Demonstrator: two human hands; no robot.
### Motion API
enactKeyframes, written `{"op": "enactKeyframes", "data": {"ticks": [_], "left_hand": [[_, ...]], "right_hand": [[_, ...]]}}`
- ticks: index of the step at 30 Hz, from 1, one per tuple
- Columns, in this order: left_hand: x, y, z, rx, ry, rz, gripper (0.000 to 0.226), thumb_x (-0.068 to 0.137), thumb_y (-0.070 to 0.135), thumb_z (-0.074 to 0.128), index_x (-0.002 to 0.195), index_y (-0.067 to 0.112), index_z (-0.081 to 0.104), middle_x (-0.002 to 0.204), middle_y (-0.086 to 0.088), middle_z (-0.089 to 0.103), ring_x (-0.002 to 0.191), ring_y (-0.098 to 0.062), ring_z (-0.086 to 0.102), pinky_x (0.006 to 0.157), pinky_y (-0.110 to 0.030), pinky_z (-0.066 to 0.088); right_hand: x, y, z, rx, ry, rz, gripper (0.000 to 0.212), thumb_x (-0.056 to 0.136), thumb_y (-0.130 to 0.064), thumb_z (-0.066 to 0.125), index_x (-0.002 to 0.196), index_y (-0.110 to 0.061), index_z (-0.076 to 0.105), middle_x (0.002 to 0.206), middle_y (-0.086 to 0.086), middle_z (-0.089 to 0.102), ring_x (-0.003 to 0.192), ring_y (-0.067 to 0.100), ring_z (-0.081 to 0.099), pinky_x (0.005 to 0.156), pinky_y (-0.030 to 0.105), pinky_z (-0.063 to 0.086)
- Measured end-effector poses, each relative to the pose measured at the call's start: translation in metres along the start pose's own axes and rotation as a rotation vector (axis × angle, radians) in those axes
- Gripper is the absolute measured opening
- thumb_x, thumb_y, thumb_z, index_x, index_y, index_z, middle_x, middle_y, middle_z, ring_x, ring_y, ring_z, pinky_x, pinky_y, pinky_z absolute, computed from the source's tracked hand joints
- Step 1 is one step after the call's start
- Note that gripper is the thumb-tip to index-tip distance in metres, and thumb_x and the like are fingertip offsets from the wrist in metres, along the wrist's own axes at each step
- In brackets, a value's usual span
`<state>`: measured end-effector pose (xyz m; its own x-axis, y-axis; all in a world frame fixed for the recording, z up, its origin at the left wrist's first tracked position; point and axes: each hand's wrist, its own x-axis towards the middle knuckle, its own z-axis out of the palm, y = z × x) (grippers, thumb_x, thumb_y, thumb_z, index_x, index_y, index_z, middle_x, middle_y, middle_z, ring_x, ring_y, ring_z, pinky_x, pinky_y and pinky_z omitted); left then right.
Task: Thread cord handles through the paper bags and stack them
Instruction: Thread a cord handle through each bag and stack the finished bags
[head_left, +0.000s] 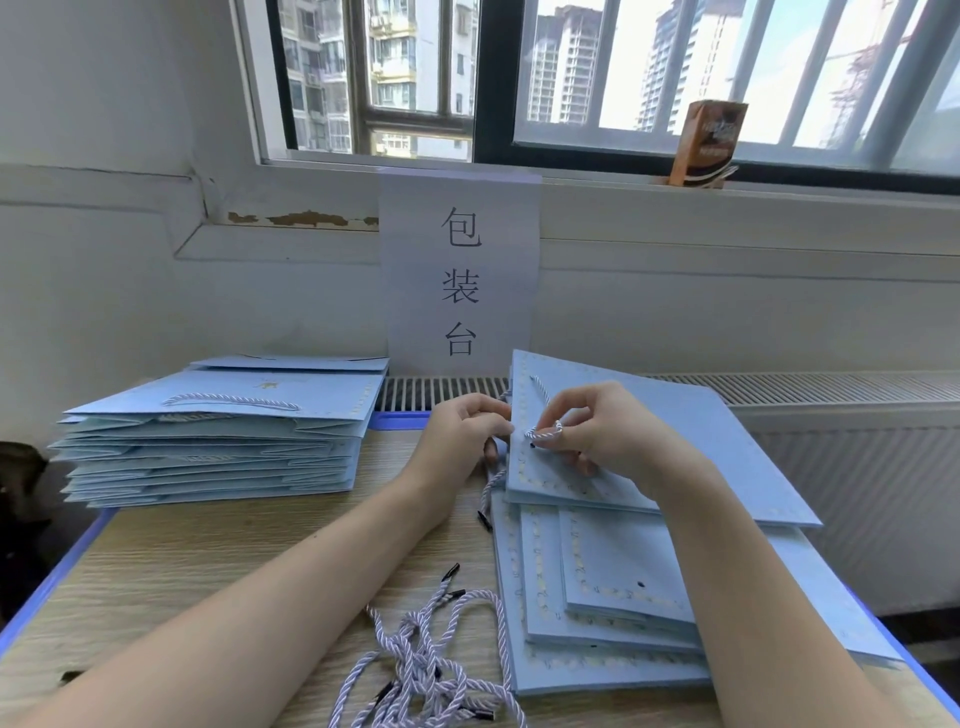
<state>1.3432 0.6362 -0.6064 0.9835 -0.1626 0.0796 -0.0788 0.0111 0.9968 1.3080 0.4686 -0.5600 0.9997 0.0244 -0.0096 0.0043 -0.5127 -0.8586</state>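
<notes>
Just right of frame centre, the right hand (597, 431) pinches a short loop of cord (535, 432) between thumb and forefinger, on the top face of a pale blue paper bag (727, 457) near its left edge. The left hand (462, 436) curls its fingers around that same edge; what they grip behind the paper is hidden, though the cord's tail (491, 491) hangs from below this hand to a black tip over the table (208, 561).

The bag lies tilted on a spread pile of flat bags (613, 608) in the lower right — the right forearm covers part of the pile, and its far corner overhangs the table's blue rim. A tangle of loose cords (426, 660) sits at the bottom centre, touching the pile's left edge; how many cords it holds is hard to tell.

In the left middle stands a stack of finished bags (218, 441), 1 handle showing on top. Bare wood lies between that stack and the arms.

A paper sign (460, 275) hangs on the wall behind, and a small carton (709, 143) stands on the window sill at upper right.
</notes>
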Motion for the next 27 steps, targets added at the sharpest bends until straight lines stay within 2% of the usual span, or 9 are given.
{"op": "enactKeyframes", "data": {"ticks": [3,6,9,12,16,19,22,27], "left_hand": [[-0.001,0.001,0.000,-0.005,-0.007,0.002,0.017,0.085,-0.004,0.060,0.099,-0.002,0.069,0.081,-0.014,0.063,0.051,-0.008,0.049,0.050,-0.016,0.043],[-0.005,0.003,0.000,-0.020,-0.038,0.028,0.021,0.085,-0.008,0.057,0.101,-0.002,0.069,0.074,-0.009,0.065,0.052,-0.010,0.049,0.050,-0.015,0.043],[-0.009,0.004,-0.003,-0.018,-0.111,0.078,0.031,0.084,-0.011,0.058,0.107,0.006,0.070,0.079,-0.005,0.069,0.064,-0.015,0.055,0.056,-0.018,0.046],[-0.012,0.006,-0.005,0.003,-0.216,0.121,0.041,0.086,-0.009,0.064,0.118,0.016,0.070,0.102,-0.003,0.074,0.079,-0.029,0.065,0.076,-0.037,0.057],[-0.013,0.006,-0.005,0.011,-0.281,0.130,0.049,0.087,-0.003,0.069,0.130,0.019,0.065,0.105,-0.011,0.074,0.092,-0.046,0.064,0.093,-0.056,0.053],[-0.011,0.004,-0.006,0.025,-0.283,0.133,0.050,0.084,0.004,0.075,0.128,0.027,0.067,0.104,-0.012,0.074,0.085,-0.037,0.056,0.088,-0.061,0.049],[-0.010,0.003,-0.007,0.007,-0.271,0.148,0.049,0.084,0.004,0.075,0.125,0.029,0.067,0.102,-0.013,0.074,0.084,-0.034,0.059,0.085,-0.051,0.052],[-0.007,-0.003,-0.006,-0.004,-0.229,0.171,0.048,0.085,0.010,0.071,0.128,0.030,0.065,0.102,-0.015,0.072,0.088,-0.034,0.053,0.091,-0.060,0.048]], "right_hand": [[0.003,0.003,0.000,-0.038,0.033,-0.009,0.014,0.084,-0.012,0.080,0.075,-0.011,0.070,0.060,0.002,0.063,0.052,0.018,0.049,0.052,0.028,0.044],[0.005,0.004,0.002,-0.076,0.039,-0.029,0.015,0.082,-0.012,0.082,0.074,-0.011,0.069,0.057,-0.001,0.061,0.050,0.017,0.050,0.052,0.028,0.045],[0.006,0.005,0.005,-0.065,0.056,-0.042,0.016,0.079,-0.011,0.084,0.074,-0.011,0.069,0.059,0.001,0.061,0.047,0.013,0.050,0.047,0.025,0.043],[0.007,0.007,0.005,-0.015,0.098,-0.014,0.020,0.076,-0.013,0.087,0.076,-0.010,0.067,0.068,0.009,0.066,0.046,0.015,0.050,0.048,0.027,0.043],[0.009,0.009,0.002,-0.012,0.105,0.010,0.024,0.073,-0.018,0.090,0.074,-0.012,0.067,0.071,0.015,0.065,0.048,0.019,0.050,0.052,0.029,0.044],[0.009,0.009,0.000,0.007,0.078,0.014,0.022,0.072,-0.021,0.090,0.077,-0.012,0.071,0.072,0.015,0.065,0.055,0.023,0.053,0.054,0.030,0.045],[0.006,0.005,0.000,0.043,0.052,0.006,0.023,0.075,-0.022,0.088,0.081,-0.009,0.070,0.069,0.010,0.064,0.059,0.023,0.053,0.053,0.029,0.045],[0.001,-0.002,0.009,-0.038,0.062,0.002,0.050,0.072,-0.042,0.088,0.093,-0.011,0.055,0.074,0.000,0.060,0.061,0.014,0.053,0.055,0.029,0.044]]}}
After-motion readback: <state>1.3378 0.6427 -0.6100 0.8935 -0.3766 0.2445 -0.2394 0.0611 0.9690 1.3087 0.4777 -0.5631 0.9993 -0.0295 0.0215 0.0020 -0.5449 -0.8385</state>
